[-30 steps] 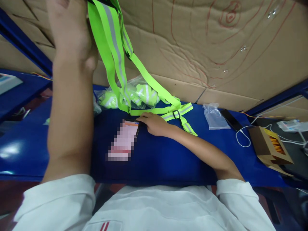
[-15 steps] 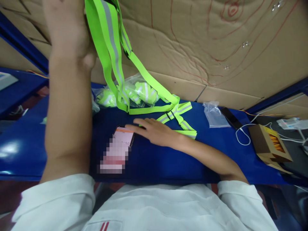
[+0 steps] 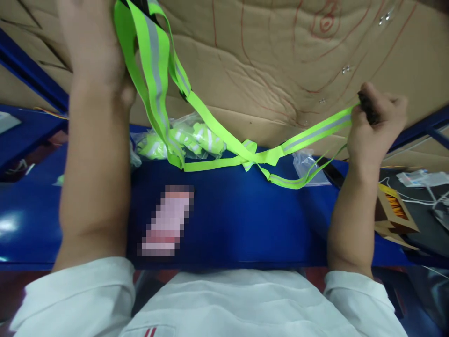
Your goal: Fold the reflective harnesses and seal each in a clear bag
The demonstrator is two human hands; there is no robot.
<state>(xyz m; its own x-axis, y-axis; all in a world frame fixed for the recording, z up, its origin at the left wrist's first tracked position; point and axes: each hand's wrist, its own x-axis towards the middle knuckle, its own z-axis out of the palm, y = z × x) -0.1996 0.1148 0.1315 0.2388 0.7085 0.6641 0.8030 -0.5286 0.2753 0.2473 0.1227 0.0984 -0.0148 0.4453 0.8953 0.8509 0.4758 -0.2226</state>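
Observation:
A neon-green reflective strap harness with grey stripes hangs over the blue table. My left hand is raised at the upper left, closed on the harness's top end. My right hand is lifted at the right, closed on the other strap end with a dark buckle between the fingers. The straps sag between both hands, and their low loop hangs just above the tabletop. A phone lies flat on the table between my arms.
A clear bag of more green straps lies at the back of the table against a cardboard wall. A small empty plastic bag, a dark flat object, white cables and an open brown carton sit at the right.
My right hand left the phone, took a strap end and lifted it up to the right, pulling the harness off the table. My left hand stayed raised.

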